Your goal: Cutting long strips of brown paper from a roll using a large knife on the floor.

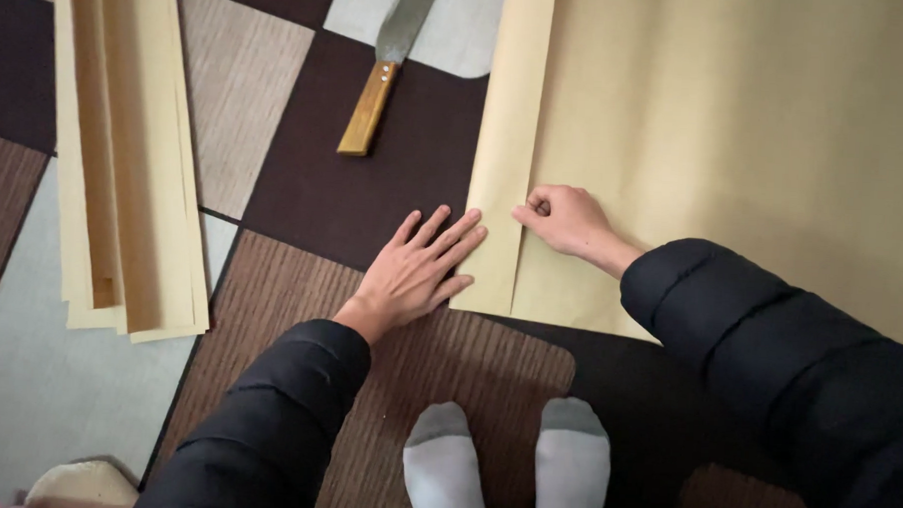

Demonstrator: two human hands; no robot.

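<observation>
A large tan paper sheet lies on the floor at the right, its left edge folded over into a narrow strip. My left hand rests flat on the floor with fingers apart, its fingertips touching the strip's left edge. Fingers curled, my right hand presses a thumb on the fold line of the strip. Both arms wear black padded sleeves.
A knife with a wooden handle and long metal blade lies on the floor above my left hand. A stack of cut tan paper strips lies at the left. My feet in grey socks stand on a patchwork floor mat.
</observation>
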